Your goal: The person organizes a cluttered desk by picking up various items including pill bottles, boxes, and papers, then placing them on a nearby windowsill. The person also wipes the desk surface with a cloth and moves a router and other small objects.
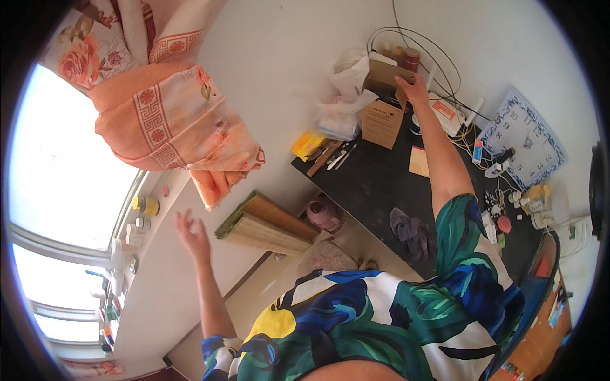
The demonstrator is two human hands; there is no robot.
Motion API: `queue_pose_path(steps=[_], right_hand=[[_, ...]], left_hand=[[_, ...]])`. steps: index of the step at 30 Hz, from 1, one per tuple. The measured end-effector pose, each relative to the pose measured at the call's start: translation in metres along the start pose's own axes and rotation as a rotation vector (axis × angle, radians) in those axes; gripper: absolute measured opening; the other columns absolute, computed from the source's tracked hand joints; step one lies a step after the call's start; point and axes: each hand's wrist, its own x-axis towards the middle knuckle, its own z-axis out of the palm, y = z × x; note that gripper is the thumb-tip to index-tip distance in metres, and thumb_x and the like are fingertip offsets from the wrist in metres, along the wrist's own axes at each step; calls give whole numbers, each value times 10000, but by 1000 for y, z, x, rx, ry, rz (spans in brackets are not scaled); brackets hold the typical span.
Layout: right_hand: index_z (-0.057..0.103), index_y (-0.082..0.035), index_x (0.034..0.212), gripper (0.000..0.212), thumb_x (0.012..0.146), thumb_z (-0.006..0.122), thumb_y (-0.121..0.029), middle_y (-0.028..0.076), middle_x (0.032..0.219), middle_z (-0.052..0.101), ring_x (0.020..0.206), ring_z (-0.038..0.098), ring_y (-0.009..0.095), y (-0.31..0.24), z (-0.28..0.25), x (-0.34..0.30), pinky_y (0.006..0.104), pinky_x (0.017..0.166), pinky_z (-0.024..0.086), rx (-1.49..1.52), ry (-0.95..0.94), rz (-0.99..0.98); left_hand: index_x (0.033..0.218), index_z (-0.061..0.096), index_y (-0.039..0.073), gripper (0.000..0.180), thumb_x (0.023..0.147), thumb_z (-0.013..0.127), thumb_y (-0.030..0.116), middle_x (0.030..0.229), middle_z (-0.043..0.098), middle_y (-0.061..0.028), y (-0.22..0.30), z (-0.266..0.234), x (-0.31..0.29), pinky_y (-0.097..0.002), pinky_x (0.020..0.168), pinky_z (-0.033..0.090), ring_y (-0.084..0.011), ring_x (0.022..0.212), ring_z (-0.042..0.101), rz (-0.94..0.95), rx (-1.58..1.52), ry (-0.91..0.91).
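Head view, around the cardboard box: white plastic bags point(346, 79) crowd its left side, a reddish-brown jar point(412, 58) stands behind, and a white router point(443, 115) sits to its right among cables.
Right hand point(416, 89): fingers pinching the raised flap of the open cardboard box point(381, 124), which stands toward the counter's far end.
Left hand point(192, 233): fingers spread and slightly blurred, in mid-air, holding nothing visible, below the bunched orange curtain point(181, 120).
Black counter point(362, 190): it carries a yellow packet point(307, 146), pens point(343, 157), a crumpled dark cloth point(413, 232) and a blue-bordered clock point(524, 138).
Room: bright window point(70, 159) at left; rolled mats point(270, 225) lean near a pinkish flask point(324, 214).
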Motion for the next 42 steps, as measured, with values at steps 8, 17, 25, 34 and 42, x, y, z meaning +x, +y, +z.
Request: queue_pose_path(steps=[8, 17, 25, 34, 42], right_hand=[[647, -64, 1091, 441, 827, 621, -416, 152, 966, 673, 898, 649, 275, -4, 22, -3, 356, 775, 474, -76, -177, -2], [641, 0, 1027, 348, 866, 623, -309, 83, 919, 676, 824, 607, 168, -10, -6, -58, 302, 756, 453, 310, -124, -186], [612, 45, 1027, 332, 863, 645, -242, 92, 953, 645, 844, 566, 132, -100, -101, -135, 283, 777, 448, 346, -118, -152], [643, 15, 1013, 241, 867, 636, -177, 39, 939, 668, 849, 581, 92, -125, -86, -262, 269, 769, 469, 387, -671, -150], [656, 23, 963, 211, 877, 627, -168, 76, 813, 678, 748, 608, 100, -107, -31, -377, 273, 674, 483, 459, -944, -119]], left_hand=[[1163, 565, 65, 332, 831, 579, 75, 1257, 511, -158, 10, -4, -182, -306, 759, 510, -202, 855, 638, -591, -158, -432], [1138, 564, 46, 328, 814, 583, 88, 1181, 554, -153, 57, 27, -161, -325, 752, 514, -233, 847, 654, -360, -224, -606], [1264, 483, 69, 455, 825, 601, 77, 1222, 517, -108, 138, 65, -100, -292, 714, 511, -192, 931, 615, -106, -394, -760], [1414, 305, 129, 845, 693, 745, 108, 1305, 451, -112, 197, 30, -102, -320, 733, 513, -207, 936, 599, -131, -517, -931], [1440, 188, 92, 1045, 623, 829, 214, 1385, 360, -165, 152, -15, -178, -359, 805, 518, -301, 1006, 584, -171, -348, -916]])
